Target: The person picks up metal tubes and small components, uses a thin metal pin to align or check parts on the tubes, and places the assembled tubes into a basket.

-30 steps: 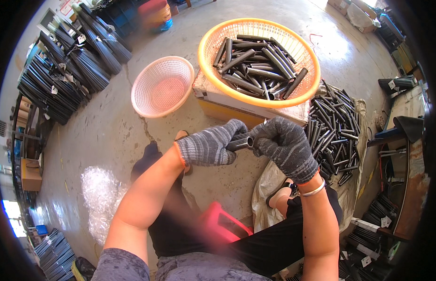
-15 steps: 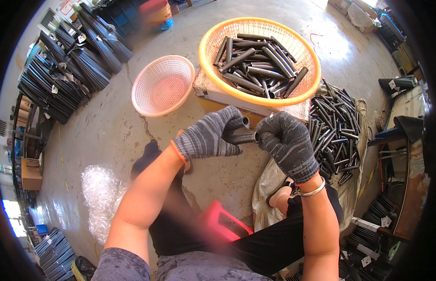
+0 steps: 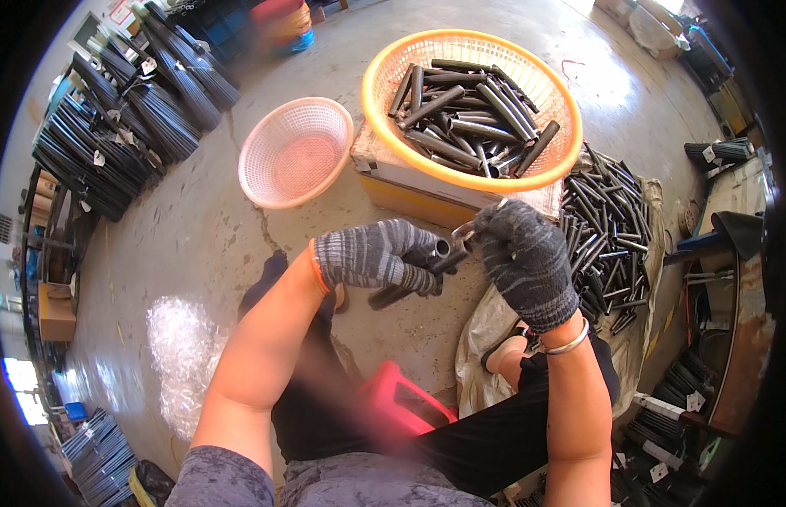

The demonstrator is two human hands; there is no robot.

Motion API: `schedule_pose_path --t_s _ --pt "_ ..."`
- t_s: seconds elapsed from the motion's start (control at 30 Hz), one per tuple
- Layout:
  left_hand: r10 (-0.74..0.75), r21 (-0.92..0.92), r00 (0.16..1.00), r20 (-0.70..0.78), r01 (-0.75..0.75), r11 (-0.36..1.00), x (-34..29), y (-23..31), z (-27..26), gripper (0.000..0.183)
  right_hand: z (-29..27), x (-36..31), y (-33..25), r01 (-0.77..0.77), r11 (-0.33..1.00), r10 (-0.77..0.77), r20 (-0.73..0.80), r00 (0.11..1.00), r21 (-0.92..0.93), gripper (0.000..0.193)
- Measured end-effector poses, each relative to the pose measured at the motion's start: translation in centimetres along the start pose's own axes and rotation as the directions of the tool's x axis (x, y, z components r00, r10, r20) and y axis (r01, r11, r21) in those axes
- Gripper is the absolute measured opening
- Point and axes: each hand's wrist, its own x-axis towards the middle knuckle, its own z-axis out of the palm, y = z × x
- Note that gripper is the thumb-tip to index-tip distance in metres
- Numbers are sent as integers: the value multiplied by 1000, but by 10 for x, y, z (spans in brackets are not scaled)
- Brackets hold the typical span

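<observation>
In front of my knees, my left hand in a grey striped knit glove is closed around short black tubes; at least two show, with one open end facing right. My right hand, gloved the same way, is closed with its fingertips pinched by a tube end. A small shiny metal piece shows at those fingertips; its kind is hard to make out. Beyond the hands, an orange-rimmed basket heaped with similar tubes stands on a cardboard box.
A pale pink basket sits on the floor left of the box. Loose tubes lie piled on sacking to the right. A red plastic stool is between my legs. Bundled long rods stand far left; clear plastic wrap lies at left.
My left hand has lowered slightly and turned, so the tubes now point out below it. My right hand has shifted a little, and the shiny metal piece now shows at its fingertips.
</observation>
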Motion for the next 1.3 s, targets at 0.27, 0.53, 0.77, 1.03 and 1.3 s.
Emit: schedule_pose_path --t_s 0.27,0.53,0.77,1.03,1.3 --pt "-82 288 997 1 78 955 0 -5 -3 35 -26 4 29 -206 943 275 -265 924 261 13" --pt "273 640 943 -188 -94 763 4 -26 -7 35 -30 -7 48 -154 966 155 -12 988 -207 18" --pt "206 499 972 -111 -124 857 5 -22 -4 37 -8 -3 5 -117 894 -54 362 930 432 20" --pt "-18 610 1000 -5 17 792 5 -23 -4 22 16 -9 -7 -169 948 -8 551 835 270 33" --pt "54 423 994 -91 -11 906 -5 -10 -6 32 23 -16 3 -148 914 -50 469 882 377 17"
